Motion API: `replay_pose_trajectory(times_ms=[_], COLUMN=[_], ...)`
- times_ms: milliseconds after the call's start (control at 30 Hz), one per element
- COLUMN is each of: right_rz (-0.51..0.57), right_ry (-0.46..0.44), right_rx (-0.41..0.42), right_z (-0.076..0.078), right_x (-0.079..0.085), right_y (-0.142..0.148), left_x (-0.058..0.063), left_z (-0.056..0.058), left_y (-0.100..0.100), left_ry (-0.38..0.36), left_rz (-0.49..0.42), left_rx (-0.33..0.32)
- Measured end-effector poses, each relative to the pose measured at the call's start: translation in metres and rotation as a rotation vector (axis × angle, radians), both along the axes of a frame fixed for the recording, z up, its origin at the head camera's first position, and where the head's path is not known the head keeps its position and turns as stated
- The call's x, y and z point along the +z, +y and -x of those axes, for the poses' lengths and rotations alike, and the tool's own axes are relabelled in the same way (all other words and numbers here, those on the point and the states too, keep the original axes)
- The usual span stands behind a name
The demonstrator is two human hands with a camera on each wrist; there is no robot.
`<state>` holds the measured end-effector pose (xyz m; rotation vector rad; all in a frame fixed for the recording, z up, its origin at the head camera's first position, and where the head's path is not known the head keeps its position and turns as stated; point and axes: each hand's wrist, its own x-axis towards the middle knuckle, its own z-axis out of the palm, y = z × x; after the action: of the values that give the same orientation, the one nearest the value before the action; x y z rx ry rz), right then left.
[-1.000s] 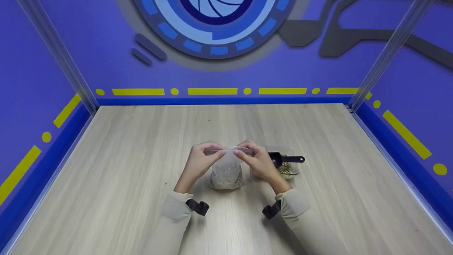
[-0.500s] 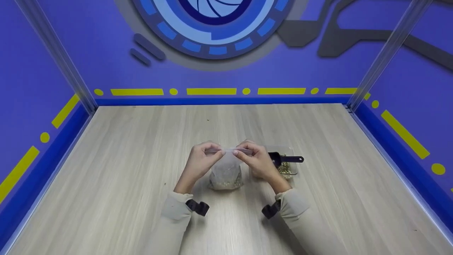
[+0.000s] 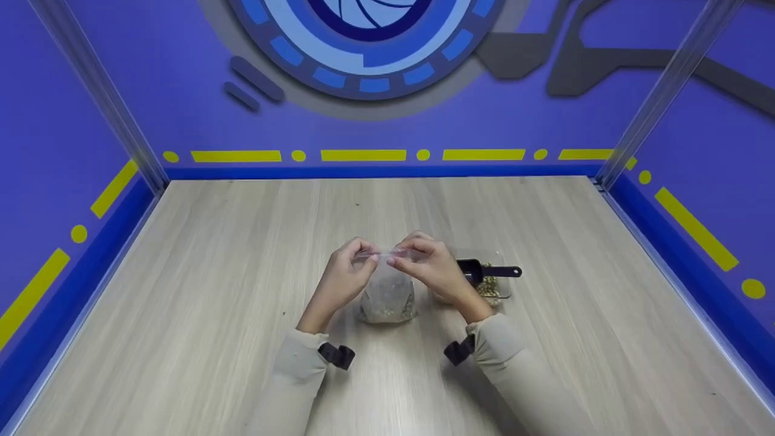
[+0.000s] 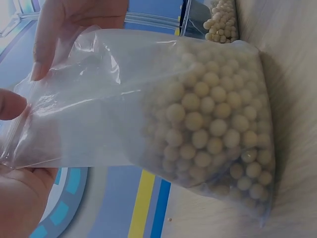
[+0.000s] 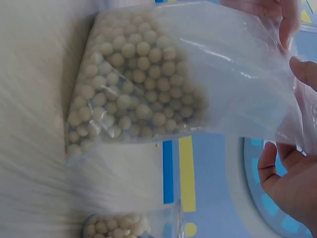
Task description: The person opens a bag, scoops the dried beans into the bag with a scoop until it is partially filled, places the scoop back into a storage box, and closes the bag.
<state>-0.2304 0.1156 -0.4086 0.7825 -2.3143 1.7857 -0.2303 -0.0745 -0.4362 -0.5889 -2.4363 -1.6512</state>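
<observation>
A clear zip bag (image 3: pixel 387 297) stands upright on the table, its lower part filled with round beige beads (image 4: pixel 218 109) that look like dried soybeans. At its top edge, my left hand (image 3: pixel 342 275) pinches the left side between thumb and fingers. My right hand (image 3: pixel 439 272) pinches the same edge right of it, thumb close to the other thumb. From the right wrist view, the bag's plastic rises smooth above the beads to the crumpled mouth. Whether the seal is fully closed I cannot tell.
Right of the bag, partly behind my right wrist, a clear plastic container (image 3: pixel 505 290) holds more of the beads. A black scoop (image 3: pixel 499 272) lies across it, handle pointing right. Blue panels (image 3: pixel 375 136) border the wooden table (image 3: pixel 242 242) at the back and sides.
In the last half second my right hand has shifted left and slightly up along the bag's edge. The left thumb has moved a little left. The bag stays in place.
</observation>
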Motion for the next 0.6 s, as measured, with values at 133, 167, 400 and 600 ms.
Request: replay_pose_trajectory(times_ms=[133, 167, 400, 600], right_rz=[0.009, 0.011, 0.015, 0.006], right_ry=[0.026, 0.031, 0.065, 0.059], right_rx=[0.005, 0.004, -0.004, -0.018], right_z=[0.0002, 0.0003, 0.0004, 0.0014], right_x=[-0.0001, -0.0002, -0.0007, -0.0027], right_y=[-0.0029, -0.0032, -0.0037, -0.0028], left_x=[0.0002, 0.0003, 0.0001, -0.0006], left_z=[0.0000, 0.0000, 0.0005, 0.0012], left_y=[-0.0002, -0.0002, 0.0003, 0.0010], left_ry=[-0.002, -0.003, -0.003, 0.016], left_rz=[-0.008, -0.009, -0.012, -0.004], left_rx=[-0.006, -0.004, 0.010, 0.017])
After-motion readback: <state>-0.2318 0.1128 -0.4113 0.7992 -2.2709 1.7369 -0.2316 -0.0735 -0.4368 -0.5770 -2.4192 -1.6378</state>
